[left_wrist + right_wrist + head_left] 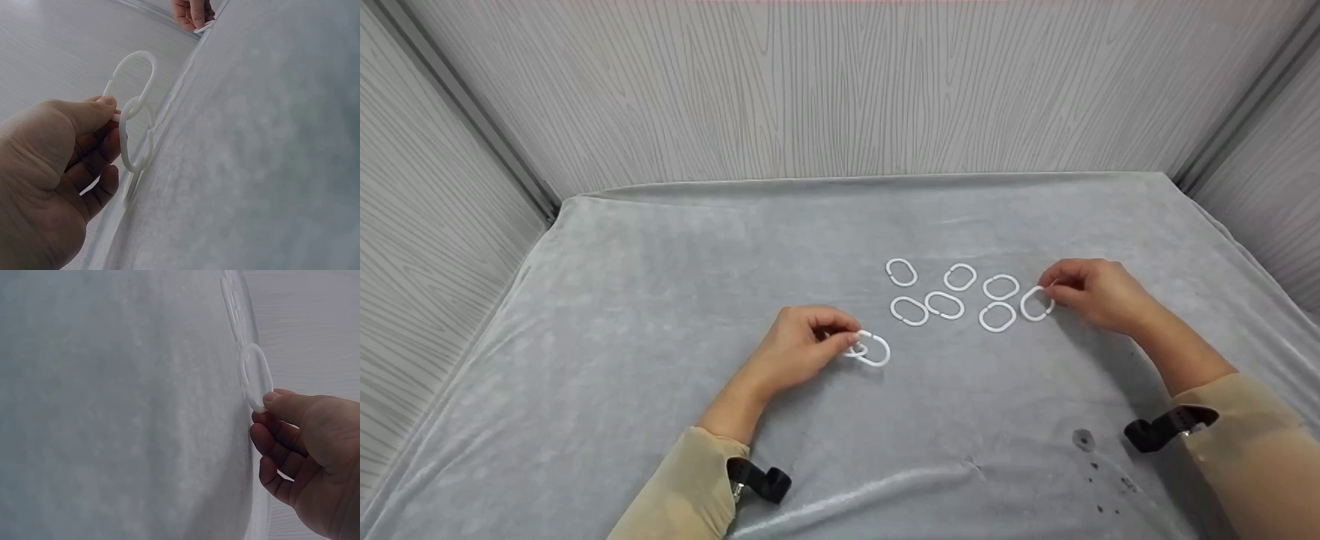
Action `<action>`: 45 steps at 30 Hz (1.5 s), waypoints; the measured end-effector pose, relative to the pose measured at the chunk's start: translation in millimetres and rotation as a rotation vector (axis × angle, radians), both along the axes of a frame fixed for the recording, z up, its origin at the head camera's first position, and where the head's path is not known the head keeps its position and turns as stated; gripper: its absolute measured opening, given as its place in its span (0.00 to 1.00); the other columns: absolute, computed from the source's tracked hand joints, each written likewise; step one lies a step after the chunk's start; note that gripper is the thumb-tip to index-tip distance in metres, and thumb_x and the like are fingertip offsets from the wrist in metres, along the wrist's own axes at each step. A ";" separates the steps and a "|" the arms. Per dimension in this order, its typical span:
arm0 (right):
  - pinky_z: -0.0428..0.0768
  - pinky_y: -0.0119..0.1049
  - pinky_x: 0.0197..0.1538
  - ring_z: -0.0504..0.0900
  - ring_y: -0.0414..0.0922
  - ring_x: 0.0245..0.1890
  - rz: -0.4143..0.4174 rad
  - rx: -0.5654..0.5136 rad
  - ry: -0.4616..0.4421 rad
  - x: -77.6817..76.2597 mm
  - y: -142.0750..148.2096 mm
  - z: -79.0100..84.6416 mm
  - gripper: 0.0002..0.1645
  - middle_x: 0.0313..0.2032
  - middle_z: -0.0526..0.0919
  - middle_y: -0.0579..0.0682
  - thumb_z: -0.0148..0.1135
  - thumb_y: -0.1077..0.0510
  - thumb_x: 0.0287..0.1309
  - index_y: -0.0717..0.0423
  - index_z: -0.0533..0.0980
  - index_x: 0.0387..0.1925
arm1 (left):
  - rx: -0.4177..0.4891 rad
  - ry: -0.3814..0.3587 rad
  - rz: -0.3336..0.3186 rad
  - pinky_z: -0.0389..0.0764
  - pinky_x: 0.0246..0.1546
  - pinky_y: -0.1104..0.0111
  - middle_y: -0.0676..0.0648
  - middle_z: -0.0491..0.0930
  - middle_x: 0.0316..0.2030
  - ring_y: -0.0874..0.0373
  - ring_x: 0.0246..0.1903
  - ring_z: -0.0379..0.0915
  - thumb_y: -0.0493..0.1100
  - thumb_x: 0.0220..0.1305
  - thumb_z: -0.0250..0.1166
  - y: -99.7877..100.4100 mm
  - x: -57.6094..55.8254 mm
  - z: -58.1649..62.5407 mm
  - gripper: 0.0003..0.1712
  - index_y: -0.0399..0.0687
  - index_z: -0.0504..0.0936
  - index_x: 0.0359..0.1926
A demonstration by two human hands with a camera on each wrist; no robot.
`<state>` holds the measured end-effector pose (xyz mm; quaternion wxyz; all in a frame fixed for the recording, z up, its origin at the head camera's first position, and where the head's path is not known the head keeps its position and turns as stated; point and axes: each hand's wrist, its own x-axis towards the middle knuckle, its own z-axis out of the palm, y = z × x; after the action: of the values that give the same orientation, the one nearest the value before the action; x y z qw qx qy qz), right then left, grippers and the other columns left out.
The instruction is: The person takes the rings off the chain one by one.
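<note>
My left hand (802, 343) pinches a white oval plastic link (154, 70) between thumb and fingertips. Through it hangs a second link (124, 147), hooked to the first, with a narrow gap in its side. Farther right, my right hand (1101, 294) holds one more oval link (267, 365) by its lower end, thumb against fingers. This link stands tilted close over the cloth in the head view, at the right end of a group of loose links (997, 331). Several such links lie flat in two uneven rows between the hands.
A grey plush cloth (720, 255) covers the table, with a raised fold near the front. Dark spots (1084, 439) mark it at the front right. Pale wood-grain panels (840, 90) enclose the back and sides. Each sleeve carries a black wrist camera (769, 481).
</note>
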<state>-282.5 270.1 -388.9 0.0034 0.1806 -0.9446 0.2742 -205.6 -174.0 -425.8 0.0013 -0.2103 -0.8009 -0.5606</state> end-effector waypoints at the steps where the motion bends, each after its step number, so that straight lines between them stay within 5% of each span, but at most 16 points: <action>1: 0.70 0.23 0.36 0.77 0.33 0.32 0.002 -0.002 0.000 -0.3 0.2 -0.5 0.02 0.35 0.89 0.50 0.71 0.64 0.66 0.55 0.87 0.39 | 0.000 0.000 0.001 0.76 0.35 0.72 0.52 0.89 0.34 0.60 0.32 0.77 0.35 0.66 0.74 0.1 -0.2 0.0 0.04 0.43 0.93 0.40; 23: 0.70 0.24 0.41 0.78 0.34 0.35 -0.056 0.023 0.096 5.4 -0.8 4.0 0.08 0.37 0.90 0.52 0.71 0.61 0.67 0.55 0.88 0.46 | -0.002 0.016 -0.014 0.77 0.34 0.72 0.51 0.89 0.35 0.61 0.31 0.77 0.34 0.66 0.73 0.9 -1.1 2.8 0.04 0.42 0.93 0.40; 32: 0.72 0.24 0.31 0.77 0.36 0.29 -0.067 -0.237 0.056 22.9 -48.9 28.1 0.13 0.33 0.85 0.53 0.69 0.61 0.70 0.57 0.85 0.54 | -0.008 0.032 -0.013 0.76 0.33 0.72 0.51 0.89 0.34 0.61 0.30 0.77 0.34 0.67 0.73 -0.3 -0.4 4.6 0.03 0.41 0.92 0.40; 38: 0.78 0.26 0.34 0.84 0.41 0.31 0.015 -0.423 0.022 35.6 -91.8 38.3 0.13 0.32 0.86 0.50 0.70 0.64 0.69 0.59 0.85 0.53 | -0.005 0.059 0.011 0.75 0.33 0.72 0.52 0.88 0.32 0.61 0.30 0.76 0.34 0.67 0.73 -0.2 -1.1 4.7 0.03 0.41 0.92 0.40; 45: 0.81 0.29 0.37 0.86 0.48 0.34 0.103 -0.528 -0.063 47.9 -130.4 37.5 0.14 0.35 0.86 0.60 0.69 0.66 0.68 0.62 0.84 0.54 | 0.014 0.069 0.034 0.76 0.34 0.71 0.51 0.88 0.32 0.60 0.30 0.76 0.34 0.66 0.73 1.2 -2.3 10.5 0.03 0.39 0.91 0.40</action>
<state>-234.6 139.7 -351.4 0.0069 0.2126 -0.8295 0.5165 -207.9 -172.7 -415.3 0.0401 -0.2159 -0.7998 -0.5586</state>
